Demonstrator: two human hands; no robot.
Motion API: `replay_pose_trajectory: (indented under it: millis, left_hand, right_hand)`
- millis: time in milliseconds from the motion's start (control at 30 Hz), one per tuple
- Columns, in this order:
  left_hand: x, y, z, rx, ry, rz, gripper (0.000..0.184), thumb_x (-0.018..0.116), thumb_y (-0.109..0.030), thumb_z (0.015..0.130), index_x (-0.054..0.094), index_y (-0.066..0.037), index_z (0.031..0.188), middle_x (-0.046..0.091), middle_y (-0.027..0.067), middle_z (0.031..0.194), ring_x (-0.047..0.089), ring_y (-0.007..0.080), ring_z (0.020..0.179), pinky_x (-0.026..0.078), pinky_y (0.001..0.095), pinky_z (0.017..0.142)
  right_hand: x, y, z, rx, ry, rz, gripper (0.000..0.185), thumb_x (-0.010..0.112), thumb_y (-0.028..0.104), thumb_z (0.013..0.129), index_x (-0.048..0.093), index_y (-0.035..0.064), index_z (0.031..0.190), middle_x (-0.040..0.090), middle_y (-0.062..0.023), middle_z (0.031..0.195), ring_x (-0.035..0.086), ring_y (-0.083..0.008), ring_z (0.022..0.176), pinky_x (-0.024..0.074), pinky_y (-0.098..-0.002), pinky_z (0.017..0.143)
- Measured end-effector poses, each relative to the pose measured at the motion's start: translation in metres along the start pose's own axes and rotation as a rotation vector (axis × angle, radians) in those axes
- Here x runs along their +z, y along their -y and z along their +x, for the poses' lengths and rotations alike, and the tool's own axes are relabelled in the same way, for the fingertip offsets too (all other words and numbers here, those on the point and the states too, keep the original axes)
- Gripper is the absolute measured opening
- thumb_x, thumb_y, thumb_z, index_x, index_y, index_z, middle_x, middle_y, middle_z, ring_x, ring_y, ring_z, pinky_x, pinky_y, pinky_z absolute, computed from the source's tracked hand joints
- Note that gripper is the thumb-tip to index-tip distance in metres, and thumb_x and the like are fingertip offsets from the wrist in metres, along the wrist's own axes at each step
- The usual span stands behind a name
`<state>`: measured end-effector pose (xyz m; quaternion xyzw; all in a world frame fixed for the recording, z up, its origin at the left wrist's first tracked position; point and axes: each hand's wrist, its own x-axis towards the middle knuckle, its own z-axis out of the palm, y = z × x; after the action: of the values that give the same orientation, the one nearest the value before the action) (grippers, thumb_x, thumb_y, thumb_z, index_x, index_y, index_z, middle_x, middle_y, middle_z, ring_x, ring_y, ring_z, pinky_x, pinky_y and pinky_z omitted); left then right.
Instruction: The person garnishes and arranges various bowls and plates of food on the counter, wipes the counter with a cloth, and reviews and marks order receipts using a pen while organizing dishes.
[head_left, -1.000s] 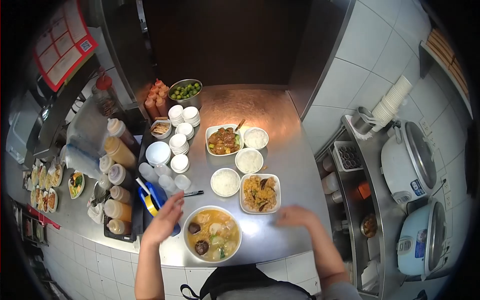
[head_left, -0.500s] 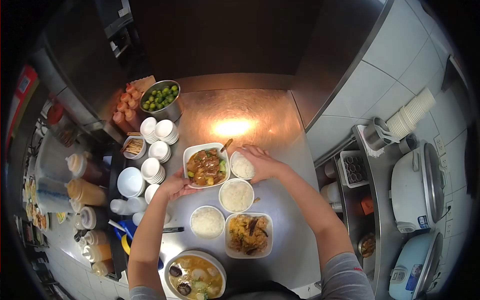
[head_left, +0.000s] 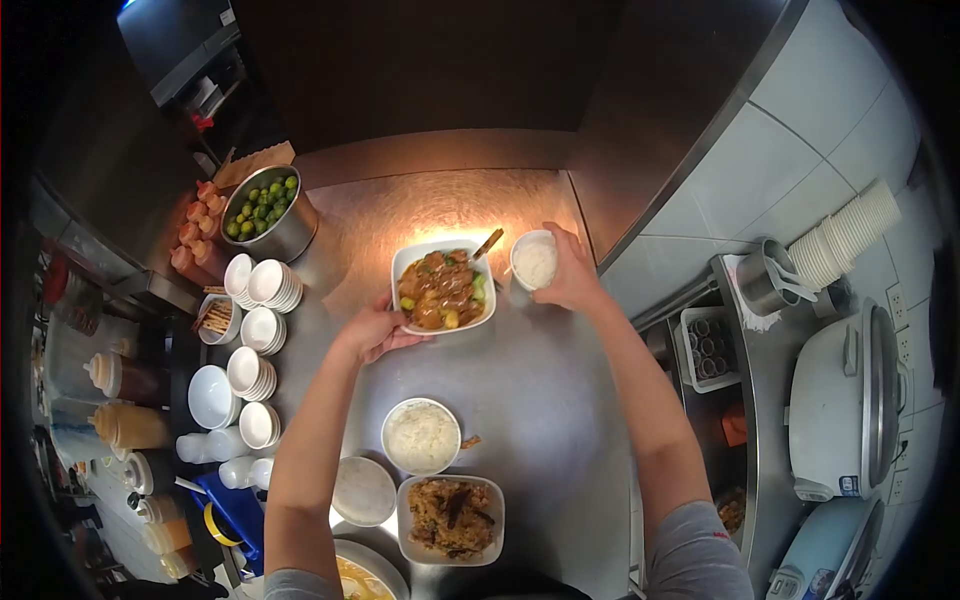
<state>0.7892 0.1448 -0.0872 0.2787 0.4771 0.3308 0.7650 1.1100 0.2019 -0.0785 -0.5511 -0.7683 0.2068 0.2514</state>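
Observation:
A white square bowl [head_left: 462, 328] of saucy meat and vegetables, with a brown handle standing out of it, is gripped at its lower left edge by my left hand [head_left: 375, 332]. My right hand [head_left: 572, 275] is wrapped round the right side of a small round bowl of white rice [head_left: 533, 263]. Both bowls are at the far part of the steel counter, close together but apart. Nearer to me are another bowl of rice [head_left: 421, 437] and a square bowl of brown fried food [head_left: 452, 517]. Left of that food is a pale round bowl [head_left: 363, 491].
Stacks of small white bowls [head_left: 262, 330], a steel pot of green citrus [head_left: 265, 215] and sauce bottles [head_left: 125, 425] line the left side. A soup bowl [head_left: 390, 565] is at the front edge. Rice cookers [head_left: 835, 410] and stacked cups [head_left: 845, 235] stand on the right.
Both hands have moved forward on the counter with the square bowl and the rice bowl. The gap between these two bowls has widened. The camera view has shifted.

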Motion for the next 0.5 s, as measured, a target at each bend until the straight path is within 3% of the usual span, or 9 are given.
replay_pose_trajectory:
  millis: [133,333,433,500]
  left_hand:
    - [0.027,-0.009,0.02,0.012,0.016,0.067,0.06,0.039,0.01,0.082,0.019,-0.005,0.136,0.053,0.0241,0.114,0.063,0.0339,0.092,0.057,0.0322,0.075]
    - [0.031,0.002,0.009,-0.021,0.031,0.065,0.064,0.04,0.01,0.083,0.015,-0.009,0.138,0.055,0.0243,0.113,0.063,0.0335,0.091,0.058,0.0307,0.072]
    - [0.035,0.01,-0.002,-0.047,0.023,0.11,0.062,0.039,0.008,0.085,0.014,-0.01,0.139,0.054,0.0227,0.114,0.063,0.0333,0.092,0.058,0.0304,0.071]
    - [0.037,0.013,-0.005,-0.046,0.045,0.135,0.061,0.04,0.006,0.086,0.013,-0.01,0.139,0.054,0.0211,0.115,0.063,0.0323,0.091,0.058,0.0291,0.068]
  right_hand:
    - [-0.009,-0.006,0.006,0.027,0.018,0.017,0.098,0.072,0.014,0.047,0.026,0.0132,0.134,0.036,-0.0187,0.125,0.035,-0.0391,0.114,0.0344,-0.0425,0.098]
    - [-0.006,0.005,-0.026,0.091,0.056,0.031,0.1,0.072,0.017,0.049,0.024,0.0116,0.136,0.034,-0.0199,0.129,0.034,-0.0372,0.121,0.0306,-0.0422,0.102]
    - [-0.001,0.005,-0.045,0.074,0.034,0.043,0.101,0.071,0.014,0.048,0.022,0.0121,0.136,0.034,-0.0199,0.127,0.032,-0.0396,0.116,0.0315,-0.0433,0.1]
    - [0.003,0.002,-0.053,0.06,0.01,0.009,0.107,0.075,0.016,0.047,0.02,0.0114,0.138,0.03,-0.0211,0.132,0.028,-0.0415,0.121,0.0292,-0.0441,0.102]
